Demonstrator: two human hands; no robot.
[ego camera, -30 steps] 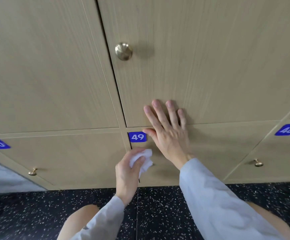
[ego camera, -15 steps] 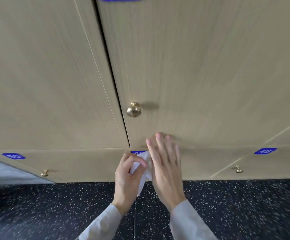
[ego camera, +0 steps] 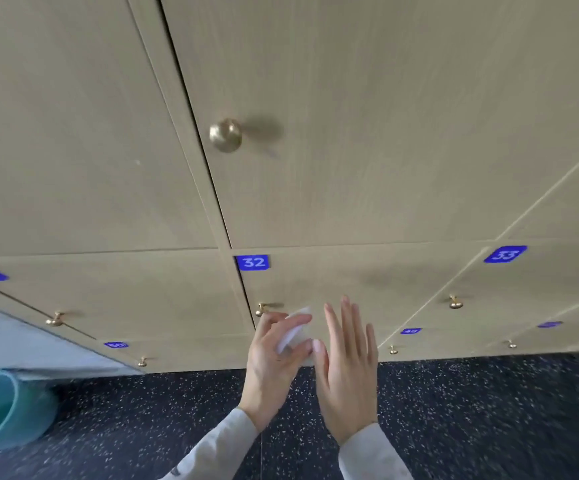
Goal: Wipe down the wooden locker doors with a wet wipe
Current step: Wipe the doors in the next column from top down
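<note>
Left hand (ego camera: 274,355): fingers curled, pinching the white wet wipe (ego camera: 293,332) — at 6 o'clock, in front of locker door 32 (ego camera: 333,289).
Right hand (ego camera: 348,368): fingers straight, slightly spread — just beside the wipe.
Knob (ego camera: 225,135): brass, 12 o'clock.
Bucket (ego camera: 4,410): teal, 8 o'clock.

Teal bucket (ego camera: 1,410) cut off; far number labels (ego camera: 411,330) unreadable.

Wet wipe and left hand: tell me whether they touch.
Touching. The head view shows the left hand with its fingers curled round the wet wipe.
</note>
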